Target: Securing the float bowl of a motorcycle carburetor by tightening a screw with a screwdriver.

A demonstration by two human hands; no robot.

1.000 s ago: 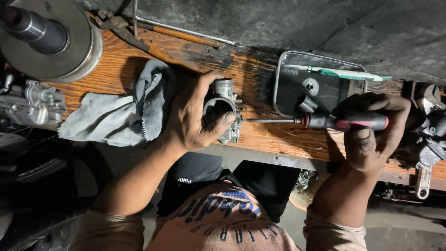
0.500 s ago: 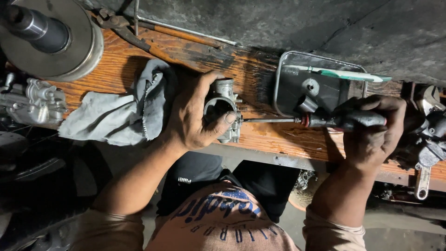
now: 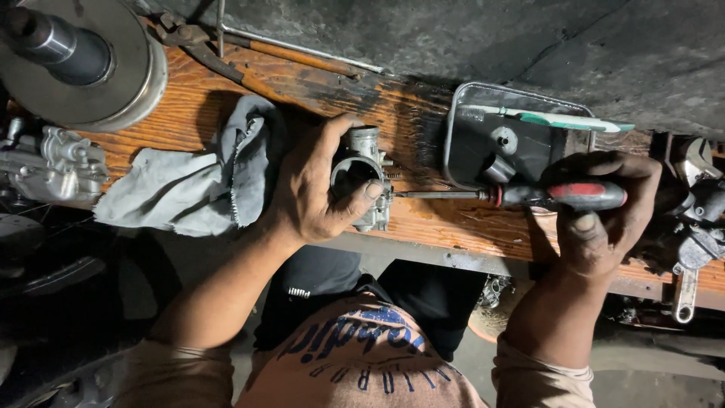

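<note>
The dull silver cast-metal carburettor (image 3: pixel 364 175) sits on an orange-brown, dark-stained wooden bench (image 3: pixel 423 121). The black-handled screwdriver with a red stripe (image 3: pixel 563 195) crosses a grey metal tray (image 3: pixel 461 121) holding a white-and-green toothbrush (image 3: pixel 551 119). The crumpled cloth (image 3: pixel 189 185) looks pale grey, perhaps bluish.

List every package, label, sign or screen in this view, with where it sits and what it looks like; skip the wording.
No packages, signs or screens show.
Printed lettering on the person's tan shirt: bottom centre, below the wooden bench edge; curved rows of dark blue letters.
Small white mark on the dark trousers: just above the shirt, under the left hand.
</note>
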